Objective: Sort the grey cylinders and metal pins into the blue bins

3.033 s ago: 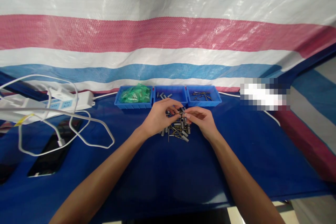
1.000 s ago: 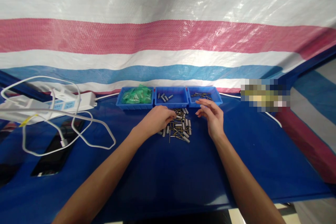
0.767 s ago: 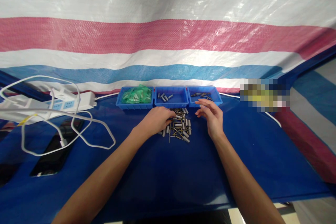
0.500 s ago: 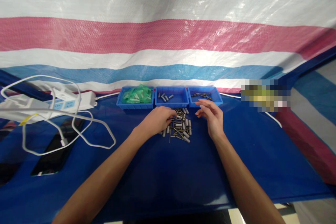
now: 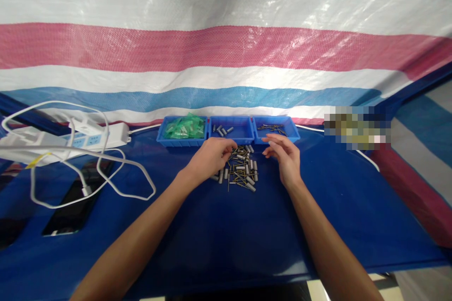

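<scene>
While the left hand curls over loose parts just below frame centre, grip undeterminable, the right hand stands open alongside; picking appears in hand, the next move requiring precise pinching.

Shows a slim, bare left hand near the centre of the frame, narrowing at the wrist, then broadening into a smooth, bare left forearm towards the lower left. Includes, right of centre, a bare, slender-fingered right hand and a bare right forearm, cut off by the bottom edge.
</scene>
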Demonstrator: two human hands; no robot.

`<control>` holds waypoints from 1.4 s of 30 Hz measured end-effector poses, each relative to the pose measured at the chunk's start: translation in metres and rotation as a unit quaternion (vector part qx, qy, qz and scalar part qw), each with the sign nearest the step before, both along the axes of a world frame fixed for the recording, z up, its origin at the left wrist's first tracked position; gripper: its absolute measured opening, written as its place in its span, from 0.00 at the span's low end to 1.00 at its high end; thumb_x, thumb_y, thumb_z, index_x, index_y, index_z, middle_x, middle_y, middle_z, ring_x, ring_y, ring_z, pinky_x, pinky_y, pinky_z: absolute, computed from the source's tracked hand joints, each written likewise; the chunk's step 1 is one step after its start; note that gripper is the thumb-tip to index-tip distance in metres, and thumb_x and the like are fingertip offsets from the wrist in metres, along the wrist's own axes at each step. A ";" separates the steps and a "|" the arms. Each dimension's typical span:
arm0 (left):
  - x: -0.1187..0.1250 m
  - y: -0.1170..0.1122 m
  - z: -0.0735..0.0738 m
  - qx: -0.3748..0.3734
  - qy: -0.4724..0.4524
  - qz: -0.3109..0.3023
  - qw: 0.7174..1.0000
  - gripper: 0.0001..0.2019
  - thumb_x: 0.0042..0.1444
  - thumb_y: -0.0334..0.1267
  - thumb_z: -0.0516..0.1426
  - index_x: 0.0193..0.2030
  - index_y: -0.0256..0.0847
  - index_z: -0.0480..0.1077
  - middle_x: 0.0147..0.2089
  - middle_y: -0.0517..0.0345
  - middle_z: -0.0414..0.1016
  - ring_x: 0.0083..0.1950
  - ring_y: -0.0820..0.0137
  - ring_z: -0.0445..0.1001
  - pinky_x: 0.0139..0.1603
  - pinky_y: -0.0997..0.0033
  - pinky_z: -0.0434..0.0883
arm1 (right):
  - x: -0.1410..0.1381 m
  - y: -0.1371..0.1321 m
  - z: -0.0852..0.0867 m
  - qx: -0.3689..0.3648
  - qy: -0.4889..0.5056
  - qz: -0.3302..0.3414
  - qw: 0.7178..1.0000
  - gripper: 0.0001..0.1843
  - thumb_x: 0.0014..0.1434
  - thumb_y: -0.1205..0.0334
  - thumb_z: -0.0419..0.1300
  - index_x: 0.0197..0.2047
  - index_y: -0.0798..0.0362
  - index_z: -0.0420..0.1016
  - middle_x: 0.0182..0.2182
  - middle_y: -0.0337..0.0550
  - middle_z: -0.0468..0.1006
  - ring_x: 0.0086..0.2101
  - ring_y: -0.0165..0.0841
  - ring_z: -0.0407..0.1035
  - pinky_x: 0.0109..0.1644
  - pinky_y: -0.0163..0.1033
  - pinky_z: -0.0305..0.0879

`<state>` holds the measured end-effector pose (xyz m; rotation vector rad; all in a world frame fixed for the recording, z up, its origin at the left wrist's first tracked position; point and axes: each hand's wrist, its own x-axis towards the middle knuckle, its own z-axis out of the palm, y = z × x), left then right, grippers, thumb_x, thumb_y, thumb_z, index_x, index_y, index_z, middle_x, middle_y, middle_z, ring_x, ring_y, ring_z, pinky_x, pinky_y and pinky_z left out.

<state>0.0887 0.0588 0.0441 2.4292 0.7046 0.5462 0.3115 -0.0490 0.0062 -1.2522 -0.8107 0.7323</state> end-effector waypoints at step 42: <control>0.011 -0.014 0.008 -0.215 -0.279 -0.004 0.936 0.13 0.58 0.30 0.66 0.50 0.38 0.78 0.46 0.53 0.75 0.41 0.71 0.82 0.51 0.64 0.83 | -0.022 -0.005 0.001 -0.006 0.014 0.184 0.983 0.18 0.57 0.51 0.74 0.48 0.47 0.82 0.37 0.43 0.87 0.29 0.35 0.79 0.34 0.41 0.76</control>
